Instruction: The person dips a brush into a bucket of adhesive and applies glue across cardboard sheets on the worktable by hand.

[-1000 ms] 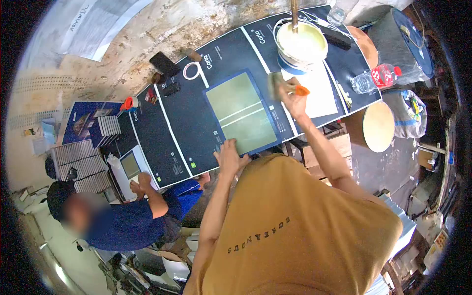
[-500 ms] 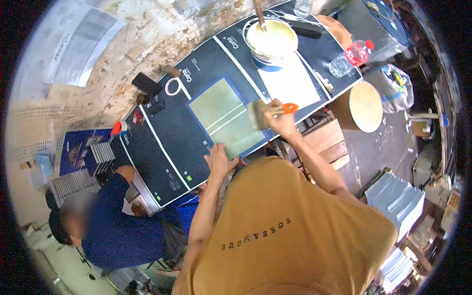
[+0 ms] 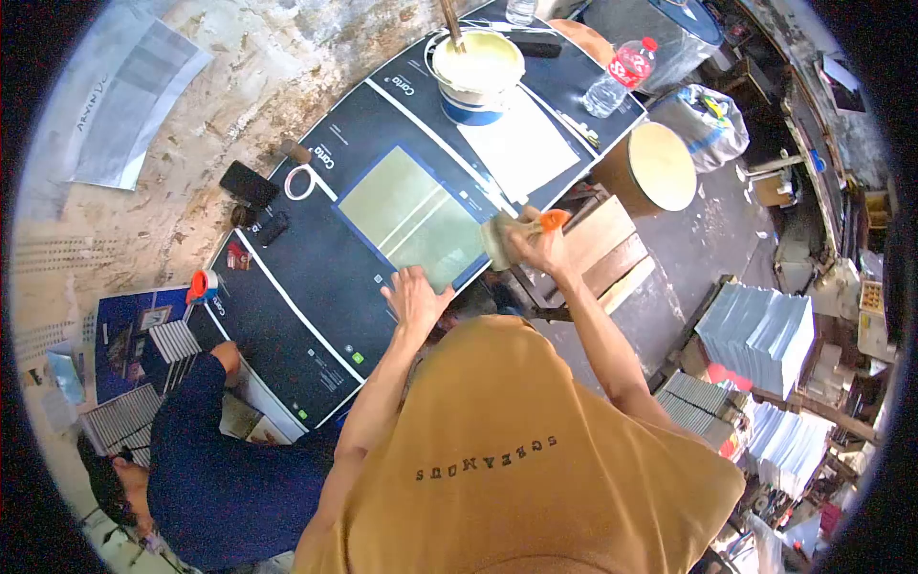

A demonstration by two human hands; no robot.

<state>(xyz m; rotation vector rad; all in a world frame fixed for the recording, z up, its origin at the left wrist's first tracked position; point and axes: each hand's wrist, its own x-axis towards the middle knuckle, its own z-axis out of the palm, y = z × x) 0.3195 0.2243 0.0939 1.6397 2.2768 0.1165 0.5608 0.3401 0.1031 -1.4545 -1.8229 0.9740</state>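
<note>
A wide brush [image 3: 495,244] with pale bristles and an orange handle is held in my right hand [image 3: 537,247], its bristles at the right edge of a blue-bordered sheet. That sheet carries a grey-green panel [image 3: 382,196] crossed by two pale stripes, and lies on the dark table [image 3: 287,316]. Fingers spread, my left hand [image 3: 417,298] rests at the panel's near left edge. Beyond the sheet stands a bucket [image 3: 476,72] of cream-coloured paste with a stick in it. White paper [image 3: 516,153] lies beside the bucket.
A tape roll [image 3: 299,182], a black block [image 3: 249,184] and a tape dispenser [image 3: 203,285] line the wall side. A plastic bottle [image 3: 622,77] lies at the far right end. A co-worker in dark blue [image 3: 239,478] bends at the left, near stacked books. Paper stacks [image 3: 755,330] stand right.
The view has shifted, moving the table left. The brush has moved toward the sheet's near right edge. My left hand stays by the panel. The co-worker has bent lower.
</note>
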